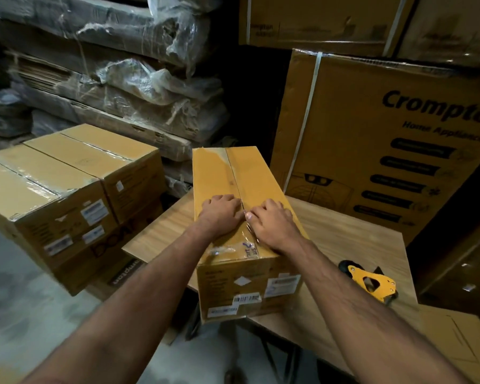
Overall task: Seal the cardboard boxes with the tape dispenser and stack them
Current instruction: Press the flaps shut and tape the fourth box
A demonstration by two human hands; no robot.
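Both hands: left hand (221,214) and right hand (272,225) laid flat along box (250,176) seam, nothing gripped.
Risk: flaps may spring apart if released for dispenser (372,281).

A dim storeroom. The wood-grain bench (330,236) stands at centre on a pale grey concrete floor (20,314). At ten to twelve o'clock, plastic-wrapped flat bundles (117,87) lie piled high. At one to three o'clock, large printed appliance cartons (377,151) stand stacked, bound with white straps. Light falls weakly from above.
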